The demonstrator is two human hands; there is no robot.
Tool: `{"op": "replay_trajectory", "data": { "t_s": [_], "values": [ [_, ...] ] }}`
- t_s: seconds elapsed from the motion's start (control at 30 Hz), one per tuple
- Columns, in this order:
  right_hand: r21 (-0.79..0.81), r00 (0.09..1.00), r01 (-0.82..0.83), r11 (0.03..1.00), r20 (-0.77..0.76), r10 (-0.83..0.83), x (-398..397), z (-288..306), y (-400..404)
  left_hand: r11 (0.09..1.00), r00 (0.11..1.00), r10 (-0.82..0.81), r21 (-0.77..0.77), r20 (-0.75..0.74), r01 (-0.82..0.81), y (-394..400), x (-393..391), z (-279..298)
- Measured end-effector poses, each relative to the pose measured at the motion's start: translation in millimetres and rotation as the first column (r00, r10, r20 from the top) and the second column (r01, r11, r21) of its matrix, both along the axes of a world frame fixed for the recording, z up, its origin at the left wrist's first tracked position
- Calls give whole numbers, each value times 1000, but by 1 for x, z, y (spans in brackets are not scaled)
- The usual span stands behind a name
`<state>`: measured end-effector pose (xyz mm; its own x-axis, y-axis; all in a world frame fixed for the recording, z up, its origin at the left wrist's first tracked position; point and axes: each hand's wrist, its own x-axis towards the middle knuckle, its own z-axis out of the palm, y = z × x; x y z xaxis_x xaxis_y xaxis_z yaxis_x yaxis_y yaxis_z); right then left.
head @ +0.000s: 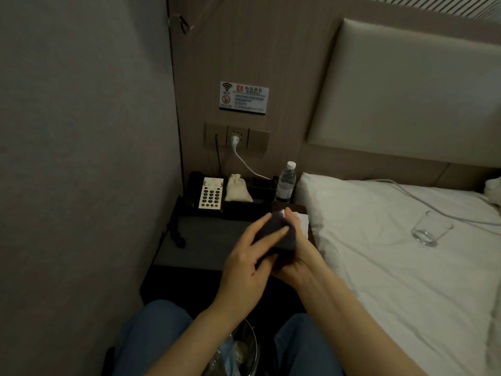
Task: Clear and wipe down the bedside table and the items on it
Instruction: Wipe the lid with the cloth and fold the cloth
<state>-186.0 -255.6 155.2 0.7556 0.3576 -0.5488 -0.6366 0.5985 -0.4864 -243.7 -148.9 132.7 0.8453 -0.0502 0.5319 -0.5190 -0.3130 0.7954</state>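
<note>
Above the grey bedside table [200, 240] both my hands meet around a dark cloth [284, 236]. My left hand [244, 264] lies over the cloth with its fingers across the top and its thumb beneath. My right hand [295, 256] cups the bundle from the right and below, fingers curled up behind it. A small white tip [282, 212] pokes out at the top; what the cloth wraps is hidden. At the table's back stand a black telephone [207, 195], a beige drawstring pouch [237, 188], a black organiser tray [261, 185] and a water bottle [286, 183].
A tissue box [302, 222] sits behind my right hand at the table's right edge. A clear glass [431, 229] lies on the white bed [379, 253] to the right. A lined bin [241, 348] stands between my knees. The wall [81, 185] closes in on the left.
</note>
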Motion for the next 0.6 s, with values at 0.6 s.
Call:
{"op": "replay_trajectory", "data": {
  "t_s": [0.6],
  "values": [
    [-772, 567, 546, 324, 626, 536, -18, 14, -21, 611, 732, -360, -739, -579, -284, 27, 15, 34]
  ]
}}
